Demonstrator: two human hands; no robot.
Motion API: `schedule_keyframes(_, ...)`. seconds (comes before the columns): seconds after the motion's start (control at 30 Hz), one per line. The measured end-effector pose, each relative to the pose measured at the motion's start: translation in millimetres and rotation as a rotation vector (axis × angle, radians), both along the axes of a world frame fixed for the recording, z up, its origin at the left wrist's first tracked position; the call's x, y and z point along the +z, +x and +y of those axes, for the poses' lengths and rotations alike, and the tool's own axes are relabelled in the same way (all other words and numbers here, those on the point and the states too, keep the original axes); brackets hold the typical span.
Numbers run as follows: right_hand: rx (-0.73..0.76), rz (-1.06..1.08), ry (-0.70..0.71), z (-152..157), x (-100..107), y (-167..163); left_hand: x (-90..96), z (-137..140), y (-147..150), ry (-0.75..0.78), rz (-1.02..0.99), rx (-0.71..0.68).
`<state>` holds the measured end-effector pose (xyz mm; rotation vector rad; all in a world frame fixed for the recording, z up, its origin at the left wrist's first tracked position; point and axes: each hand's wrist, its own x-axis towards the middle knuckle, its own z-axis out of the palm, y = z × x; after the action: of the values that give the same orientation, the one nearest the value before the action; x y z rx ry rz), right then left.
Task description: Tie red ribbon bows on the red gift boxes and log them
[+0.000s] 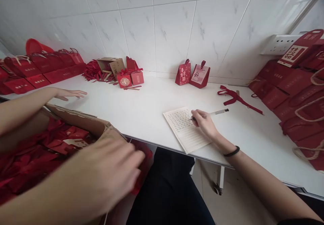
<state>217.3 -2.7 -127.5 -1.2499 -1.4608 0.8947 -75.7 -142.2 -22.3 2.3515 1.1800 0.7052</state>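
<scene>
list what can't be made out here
Notepad, head view: writing too small to read; the right hand covers part of the page.
Blurred hand, head view: blur hides whether it holds anything.
Carton, head view: cut off by the left edge.
Stacked bags, head view: cut off by the right edge.

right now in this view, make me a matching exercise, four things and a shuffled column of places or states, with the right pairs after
Things:
1. pen
2. lined notepad
3. cardboard box
4. wall socket

Places or states:
A. white, at the upper right of the picture
B. written on partway down
C. full of red items, at the lower left
D. held in the right hand

Pairs: 1-D, 2-B, 3-C, 4-A
</scene>
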Motion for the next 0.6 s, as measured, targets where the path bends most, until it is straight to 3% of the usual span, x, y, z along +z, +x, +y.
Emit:
schedule_keyframes(0.07, 0.017, -0.014, 0.014, -7.9, -4.8, -7.9, -15.5, 14.5, 41.7, 0.111, 0.325, -0.267)
schedule_keyframes(0.17, 0.027, -0.013, 0.026, -11.4, -10.8, -16.4, -45.8, 38.7, 93.5, 0.187, 0.505, -0.590)
schedule_keyframes(0.27, 0.029, -0.020, 0.000, -10.6, -11.3, -18.8, -76.2, 58.7, 112.1, 0.255, 0.540, -0.586)
schedule_keyframes(0.37, 0.024, -0.070, 0.029, -11.1, -9.3, -17.7, -95.7, 66.7, 107.0, 0.285, 0.588, -0.558)
schedule_keyframes(0.6, 0.052, -0.154, -0.022, -13.6, -7.5, -16.0, -97.3, 62.6, 103.8, 0.154, 0.628, -0.519)
